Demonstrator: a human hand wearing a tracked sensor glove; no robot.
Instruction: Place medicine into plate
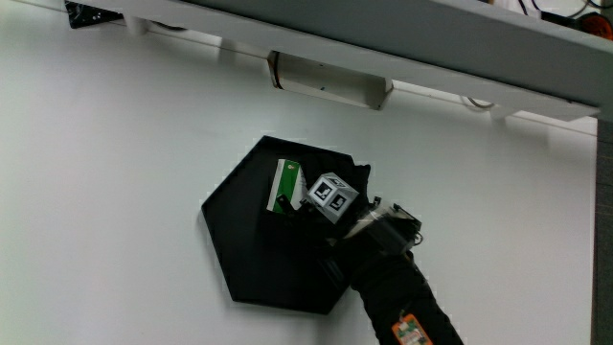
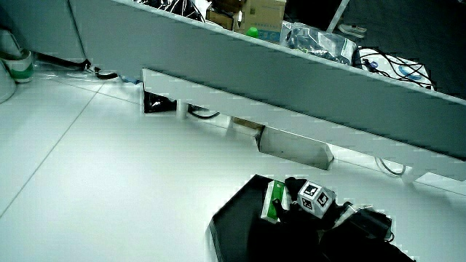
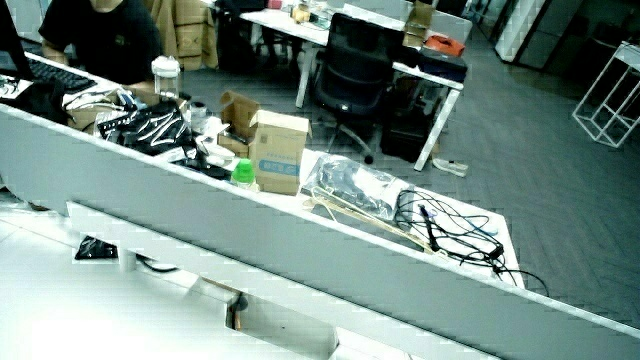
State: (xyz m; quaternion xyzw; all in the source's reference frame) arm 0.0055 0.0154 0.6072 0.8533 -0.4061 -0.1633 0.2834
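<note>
A: Where is the medicine box point(image 1: 284, 186) just now?

B: Over the black hexagonal plate point(image 1: 235, 225), right at the fingertips of the hand point(image 1: 326, 216). The hand is over the plate too, its forearm reaching in from the person's side. In a side view the box point(image 2: 273, 200) stands on edge, green and white, against the fingers.

A: Is the hand closed on it?

B: I cannot tell. The glove is black on a black plate, and whether it has hold of the box or merely touches it does not show.

A: How should the box handle?

B: My guess is light, thin card: stiff along its edges, easily dented on the broad faces, a little slick. I would pinch it across the narrow sides, near the middle.

A: Room to move?

B: Plenty. The white worktop point(image 1: 115, 172) around the plate carries nothing near the hand. The plate's low rim, just past the fingertips, is the only edge to mind. The low partition point(image 1: 412, 43) is well apart from the hand.
</note>
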